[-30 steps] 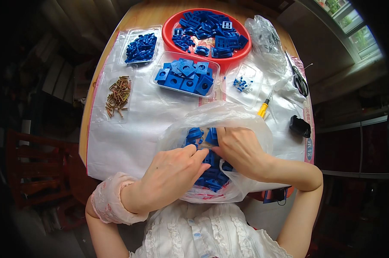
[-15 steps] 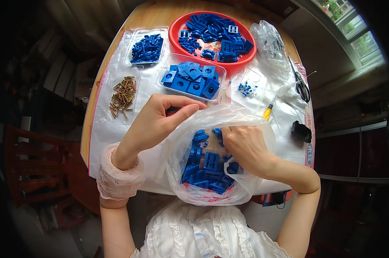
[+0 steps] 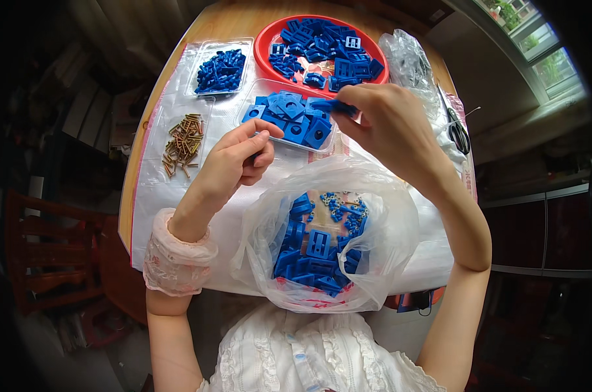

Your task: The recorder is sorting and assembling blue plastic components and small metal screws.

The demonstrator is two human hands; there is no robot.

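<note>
My right hand (image 3: 390,114) is over the right side of a clear plastic tub (image 3: 322,148), its fingers closed on a blue plastic plate (image 3: 335,106). Flat square blue plates (image 3: 296,132) with round holes fill the tub. My left hand (image 3: 237,157) is at the tub's near left side, fingers curled and thumb against them; whether they hold anything is hidden. Below both hands stands an opened clear plastic bag (image 3: 381,261). In it lie blue plastic blocks (image 3: 319,244) and small blue and brass-coloured pieces (image 3: 341,208).
A red basin (image 3: 260,55) of blue parts stands at the back. Small blue pieces (image 3: 220,70) fill a tray at the far left, with brass-coloured screws (image 3: 183,144) nearer me. Crumpled clear plastic (image 3: 407,65) and black-handled scissors (image 3: 459,130) lie at the right.
My right hand has left the bag and moved up to the tub, where it now grips a blue plate. My left hand has drawn back from the bag's rim, leftward and slightly up.
</note>
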